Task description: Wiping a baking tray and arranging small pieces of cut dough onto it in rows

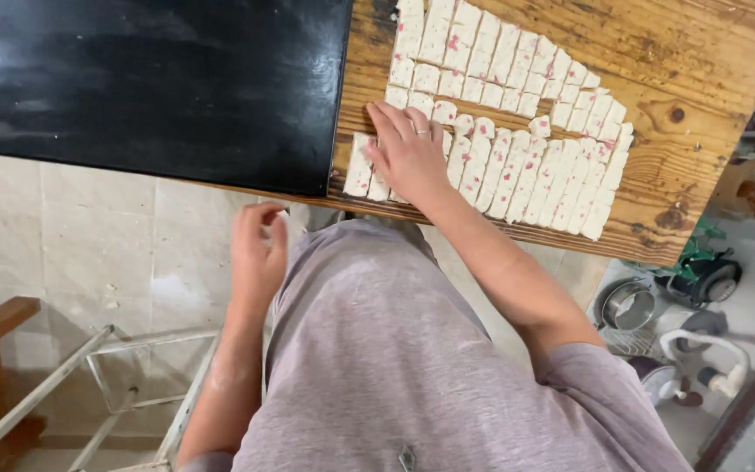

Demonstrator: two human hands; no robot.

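The right hand [408,156] lies flat over several white, pink-flecked cut pieces [517,166], hiding those beneath its palm. The top edge cuts off the upper rows of pieces, the black tray [150,83] and the wooden table [683,52]. The left hand [258,253] is motion-blurred, so its fingers' grip cannot be told

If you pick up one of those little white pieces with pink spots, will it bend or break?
The white pieces look cut from a soft slab, so one would probably bend or squash rather than snap. They are flat blocks, unlikely to roll. The right hand rests flat on them, and they look packed edge to edge, so they may stick together.
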